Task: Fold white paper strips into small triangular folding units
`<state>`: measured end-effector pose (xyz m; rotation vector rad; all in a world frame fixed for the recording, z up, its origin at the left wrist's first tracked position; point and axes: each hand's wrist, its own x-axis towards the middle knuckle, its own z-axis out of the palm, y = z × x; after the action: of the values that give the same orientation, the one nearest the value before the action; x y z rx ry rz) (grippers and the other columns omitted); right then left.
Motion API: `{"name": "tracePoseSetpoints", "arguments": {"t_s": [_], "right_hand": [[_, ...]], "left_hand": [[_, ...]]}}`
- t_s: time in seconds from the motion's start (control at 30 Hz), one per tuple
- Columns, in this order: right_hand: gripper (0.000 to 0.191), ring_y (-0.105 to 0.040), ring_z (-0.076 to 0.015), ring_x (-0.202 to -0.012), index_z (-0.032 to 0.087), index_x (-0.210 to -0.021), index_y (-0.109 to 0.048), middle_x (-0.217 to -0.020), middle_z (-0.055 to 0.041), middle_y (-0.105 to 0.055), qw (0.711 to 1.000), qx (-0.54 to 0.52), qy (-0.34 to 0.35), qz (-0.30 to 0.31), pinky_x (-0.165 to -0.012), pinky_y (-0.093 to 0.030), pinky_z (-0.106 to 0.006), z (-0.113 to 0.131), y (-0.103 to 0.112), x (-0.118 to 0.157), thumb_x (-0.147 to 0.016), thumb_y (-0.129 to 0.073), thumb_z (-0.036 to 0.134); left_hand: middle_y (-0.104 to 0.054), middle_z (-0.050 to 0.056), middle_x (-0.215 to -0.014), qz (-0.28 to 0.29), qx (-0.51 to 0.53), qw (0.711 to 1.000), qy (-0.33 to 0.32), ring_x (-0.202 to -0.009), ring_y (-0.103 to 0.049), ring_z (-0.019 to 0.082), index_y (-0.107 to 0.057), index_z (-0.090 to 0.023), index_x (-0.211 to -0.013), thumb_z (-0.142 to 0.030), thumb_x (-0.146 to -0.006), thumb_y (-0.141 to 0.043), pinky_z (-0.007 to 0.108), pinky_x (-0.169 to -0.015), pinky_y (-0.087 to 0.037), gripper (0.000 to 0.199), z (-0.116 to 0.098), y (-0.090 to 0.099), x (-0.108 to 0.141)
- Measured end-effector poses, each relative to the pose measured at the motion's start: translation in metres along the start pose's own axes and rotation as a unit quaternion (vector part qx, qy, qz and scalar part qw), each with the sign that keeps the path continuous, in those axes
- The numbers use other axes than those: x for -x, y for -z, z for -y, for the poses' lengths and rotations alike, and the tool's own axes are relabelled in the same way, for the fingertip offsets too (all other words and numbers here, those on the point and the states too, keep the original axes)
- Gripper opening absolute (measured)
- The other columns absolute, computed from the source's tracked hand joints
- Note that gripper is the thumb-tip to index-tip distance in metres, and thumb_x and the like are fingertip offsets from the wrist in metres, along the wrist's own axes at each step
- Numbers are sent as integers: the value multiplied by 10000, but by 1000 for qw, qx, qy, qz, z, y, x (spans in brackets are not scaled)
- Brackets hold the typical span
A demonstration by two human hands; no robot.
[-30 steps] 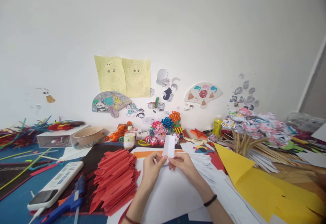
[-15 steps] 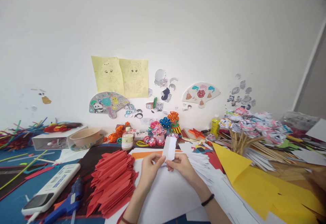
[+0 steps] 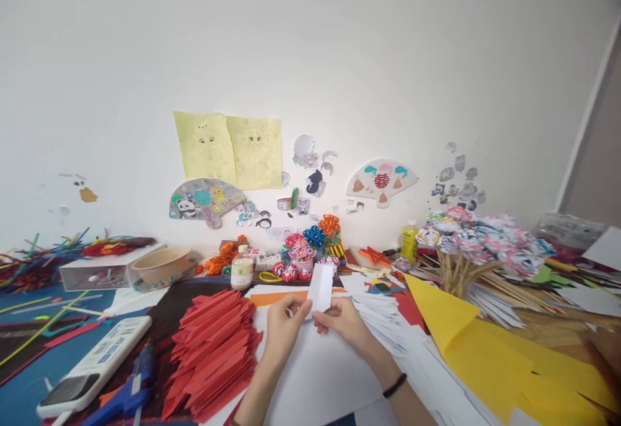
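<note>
A narrow strip of folded white paper (image 3: 321, 287) stands upright between my two hands, a crease running along its length. My left hand (image 3: 290, 319) pinches its lower left edge with thumb and fingers. On the other side, my right hand (image 3: 339, 322) grips the lower right corner, its fingers curled behind the paper. Both hands hover over a large white sheet (image 3: 320, 374). Left of them lies a thick pile of folded red paper strips (image 3: 213, 355); to the right is a spread of white paper strips (image 3: 383, 322).
A blue glue gun (image 3: 129, 394) and a white power strip (image 3: 97, 368) lie at the left. Yellow paper (image 3: 504, 361) covers the right side. Behind stand a small bottle (image 3: 241, 269), pipe-cleaner flowers (image 3: 301, 245) and a bunch of paper flowers on sticks (image 3: 478, 238).
The view has tilted slightly, so the wall and table items sit a little lower. Both hands still hold the folded white paper in nearly the same pose.
</note>
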<state>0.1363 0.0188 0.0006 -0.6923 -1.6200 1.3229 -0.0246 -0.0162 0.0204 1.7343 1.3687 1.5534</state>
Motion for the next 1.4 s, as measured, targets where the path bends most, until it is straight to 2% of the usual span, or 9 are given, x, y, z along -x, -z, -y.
{"name": "tracePoseSetpoints", "arguments": {"t_s": [0.2,0.43,0.67,0.8,0.93,1.1,1.3,1.4], "right_hand": [[414,-597,-154,-532,98,-810,-689,-614,-48,-650,1000,-1,11,-7,-532,-461,-261,3,-1,1,-674,-732,487],[396,-601,-151,-559,94,-836,-693,-647,-57,-660,1000,-9,0,19,-554,-458,-258,11,-5,4,-694,-728,462],[374,-577,-135,-518,97,-809,-682,-630,-43,-646,1000,-14,-8,3,-506,-441,-243,8,-1,3,-670,-751,438],[348,-583,-128,-547,99,-845,-689,-682,-53,-658,1000,-9,16,-8,-530,-451,-237,6,1,2,-733,-702,428],[340,-573,-128,-523,96,-777,-687,-632,-44,-647,999,-1,25,-27,-517,-445,-235,5,2,0,-704,-722,426],[350,-573,-133,-488,98,-728,-676,-604,-45,-645,1000,7,3,-20,-478,-429,-233,5,1,-1,-665,-744,435],[343,-588,-139,-498,95,-736,-667,-570,-40,-638,1000,12,0,-23,-490,-432,-229,1,1,-3,-713,-706,435],[340,-575,-134,-472,95,-725,-673,-546,-27,-623,1000,25,-11,-7,-469,-419,-222,2,0,-2,-694,-721,430]], "left_hand": [[-667,35,-670,41,5,999,-1,-583,-532,153,-677,-152,-718,-439,-779,-582,225,-537,-363,308,2,-3,0],[-616,5,-574,14,-27,999,-22,-548,-505,138,-637,-154,-627,-400,-772,-598,224,-539,-338,289,-1,0,0],[-711,50,-694,52,5,999,7,-622,-586,182,-704,-151,-698,-420,-813,-550,237,-549,-366,330,2,2,-1],[-718,53,-700,52,-9,999,5,-633,-594,186,-707,-146,-701,-425,-818,-543,240,-578,-387,345,0,2,0],[-701,46,-657,76,-38,996,-6,-608,-580,175,-695,-142,-660,-418,-822,-528,231,-567,-379,361,-3,4,-1],[-683,29,-660,55,-68,996,-23,-593,-554,157,-673,-147,-700,-409,-813,-543,221,-563,-369,314,-4,9,-3],[-635,10,-607,49,-106,993,-31,-562,-521,142,-624,-155,-646,-380,-808,-548,216,-547,-355,287,2,6,-3],[-660,15,-711,36,-100,993,-43,-583,-537,143,-642,-165,-763,-356,-799,-561,220,-557,-370,210,1,5,-3]]}}
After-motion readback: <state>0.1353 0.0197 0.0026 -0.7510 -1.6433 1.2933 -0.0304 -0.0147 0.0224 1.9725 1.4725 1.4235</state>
